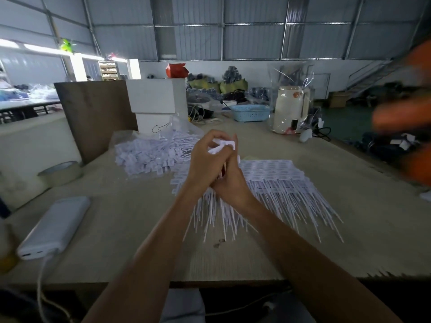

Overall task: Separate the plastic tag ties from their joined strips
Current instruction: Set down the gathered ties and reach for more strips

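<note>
Bare table [130, 229] front-left; power bank [54, 226], tape roll [61, 172] beyond.

Orange blur [403, 117] at right edge: I cannot identify it. Hands [217, 166] overlap, hiding part of white tag ties [221, 145] pinched between them

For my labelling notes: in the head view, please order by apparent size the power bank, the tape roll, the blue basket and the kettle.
1. power bank, though it is nearest the camera
2. kettle
3. tape roll and blue basket look alike; unranked.
</note>
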`<action>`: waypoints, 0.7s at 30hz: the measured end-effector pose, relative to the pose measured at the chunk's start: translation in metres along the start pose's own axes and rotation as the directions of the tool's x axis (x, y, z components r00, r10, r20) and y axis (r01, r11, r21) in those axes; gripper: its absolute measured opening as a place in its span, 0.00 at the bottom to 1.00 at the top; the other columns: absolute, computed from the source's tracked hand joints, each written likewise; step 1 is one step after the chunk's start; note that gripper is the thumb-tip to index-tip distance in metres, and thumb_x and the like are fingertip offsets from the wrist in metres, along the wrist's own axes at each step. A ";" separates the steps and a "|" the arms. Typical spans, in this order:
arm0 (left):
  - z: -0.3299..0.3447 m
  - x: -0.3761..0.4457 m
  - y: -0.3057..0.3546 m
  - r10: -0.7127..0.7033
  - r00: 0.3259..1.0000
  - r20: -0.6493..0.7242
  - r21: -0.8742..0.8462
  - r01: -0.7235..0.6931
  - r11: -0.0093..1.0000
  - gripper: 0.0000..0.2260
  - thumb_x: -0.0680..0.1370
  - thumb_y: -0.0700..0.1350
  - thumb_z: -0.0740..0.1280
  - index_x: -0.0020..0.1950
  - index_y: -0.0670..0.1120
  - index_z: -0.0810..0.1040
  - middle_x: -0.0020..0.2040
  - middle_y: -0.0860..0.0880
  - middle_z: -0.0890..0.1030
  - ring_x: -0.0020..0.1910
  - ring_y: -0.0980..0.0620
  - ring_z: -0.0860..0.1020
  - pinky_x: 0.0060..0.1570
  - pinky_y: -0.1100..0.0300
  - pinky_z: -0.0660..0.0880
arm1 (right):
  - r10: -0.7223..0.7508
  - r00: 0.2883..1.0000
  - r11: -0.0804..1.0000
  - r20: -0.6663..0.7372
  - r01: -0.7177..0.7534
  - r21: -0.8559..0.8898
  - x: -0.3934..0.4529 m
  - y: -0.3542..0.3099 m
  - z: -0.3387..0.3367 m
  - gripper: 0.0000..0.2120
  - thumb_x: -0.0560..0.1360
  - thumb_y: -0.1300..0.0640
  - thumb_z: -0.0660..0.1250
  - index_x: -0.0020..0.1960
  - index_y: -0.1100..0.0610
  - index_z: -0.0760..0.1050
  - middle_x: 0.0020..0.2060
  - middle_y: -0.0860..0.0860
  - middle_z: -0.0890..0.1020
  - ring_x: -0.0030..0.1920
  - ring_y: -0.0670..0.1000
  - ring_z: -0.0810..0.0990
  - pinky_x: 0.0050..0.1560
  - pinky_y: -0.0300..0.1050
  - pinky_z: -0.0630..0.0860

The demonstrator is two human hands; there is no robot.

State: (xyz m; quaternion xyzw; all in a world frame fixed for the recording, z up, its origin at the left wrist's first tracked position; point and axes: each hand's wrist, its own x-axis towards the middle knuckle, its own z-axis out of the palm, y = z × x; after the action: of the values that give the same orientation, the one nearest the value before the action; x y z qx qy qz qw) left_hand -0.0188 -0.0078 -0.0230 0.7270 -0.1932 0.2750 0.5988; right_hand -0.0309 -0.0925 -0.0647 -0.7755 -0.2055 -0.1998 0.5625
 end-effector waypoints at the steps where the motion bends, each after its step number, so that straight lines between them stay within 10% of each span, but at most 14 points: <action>1: 0.000 -0.002 0.001 0.026 0.999 -0.039 -0.035 -0.027 0.999 0.06 0.74 0.40 0.69 0.47 0.51 0.80 0.41 0.58 0.82 0.39 0.60 0.81 0.36 0.69 0.76 | 0.028 0.999 0.995 -0.023 -0.026 0.097 0.001 -0.002 0.000 0.56 0.73 0.72 0.72 0.79 0.51 0.32 0.64 0.53 0.75 0.58 0.42 0.80 0.50 0.35 0.79; 11: -0.004 -0.002 -0.006 -0.069 0.977 -0.201 -0.241 0.019 0.970 0.12 0.72 0.35 0.66 0.45 0.50 0.85 0.34 0.47 0.82 0.32 0.51 0.79 0.31 0.59 0.77 | 0.284 0.958 0.946 -0.040 -0.273 0.173 0.002 -0.003 0.014 0.51 0.73 0.65 0.73 0.81 0.47 0.42 0.49 0.42 0.77 0.42 0.47 0.84 0.47 0.56 0.84; 17: -0.004 0.000 -0.002 -0.110 0.982 -0.153 -0.277 0.064 0.959 0.12 0.72 0.39 0.66 0.45 0.53 0.86 0.37 0.48 0.84 0.36 0.54 0.82 0.36 0.61 0.79 | 0.168 0.986 0.979 0.000 -0.167 0.119 0.005 0.001 0.007 0.40 0.73 0.68 0.72 0.76 0.52 0.54 0.58 0.51 0.77 0.54 0.50 0.81 0.56 0.53 0.80; 21: -0.002 0.001 -0.003 -0.087 0.994 -0.068 -0.194 0.072 0.978 0.10 0.76 0.41 0.67 0.50 0.55 0.85 0.45 0.56 0.85 0.43 0.59 0.83 0.37 0.71 0.76 | 0.028 0.999 0.999 0.040 -0.030 0.037 0.002 0.002 0.004 0.47 0.73 0.71 0.71 0.79 0.55 0.43 0.68 0.54 0.70 0.65 0.52 0.76 0.62 0.57 0.77</action>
State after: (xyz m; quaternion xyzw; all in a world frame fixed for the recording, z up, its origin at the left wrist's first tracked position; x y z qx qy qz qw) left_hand -0.0166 -0.0053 -0.0247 0.6622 -0.1667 0.2584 0.6833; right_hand -0.0281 -0.0890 -0.0661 -0.7715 -0.2088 -0.1724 0.5757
